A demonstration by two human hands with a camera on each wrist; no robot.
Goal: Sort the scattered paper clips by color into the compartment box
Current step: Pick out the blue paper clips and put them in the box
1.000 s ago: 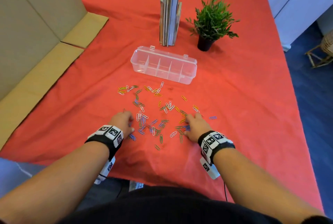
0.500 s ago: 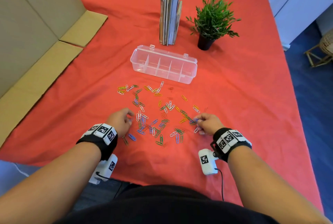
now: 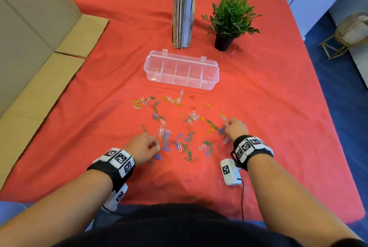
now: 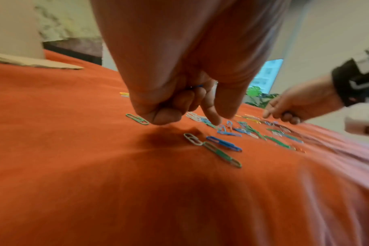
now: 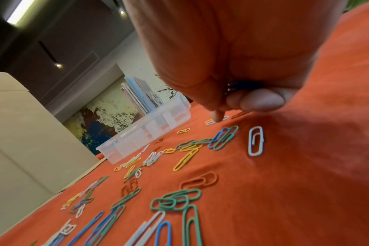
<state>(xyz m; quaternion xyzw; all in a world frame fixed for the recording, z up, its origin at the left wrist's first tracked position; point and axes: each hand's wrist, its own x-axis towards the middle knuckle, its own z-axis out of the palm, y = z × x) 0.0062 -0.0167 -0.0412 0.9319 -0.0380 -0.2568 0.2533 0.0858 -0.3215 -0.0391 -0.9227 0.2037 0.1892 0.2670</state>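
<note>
The sorting has barely started. The clear compartment box (image 3: pixel 181 70) sits open on the red-draped counter (image 3: pixel 278 91), in front of a row of upright books (image 3: pixel 183 8) and beside a small potted plant (image 3: pixel 231 16), and from the head view all 5 of its sections look bare. Every colour is still mixed in the scattered paper clips (image 3: pixel 183 127), spread over the cloth between the box and the person: green, blue, white, yellow and orange ones lying singly or tangled together.

Both hands work low at the near edge of that scatter, well apart from the box. The left hand (image 3: pixel 142 148) has its fingers curled under, and its wrist view shows a bit of blue wire tucked in the fold, so it seems to be hoarding a blue clip (image 4: pixel 195 86) while the index finger reaches down for more. The right hand (image 3: pixel 235 128) is likewise bunched, with something dark blue pinched against the palm (image 5: pixel 242 86). My guess is blues are being gathered first; nearly everything remains to do.
</note>
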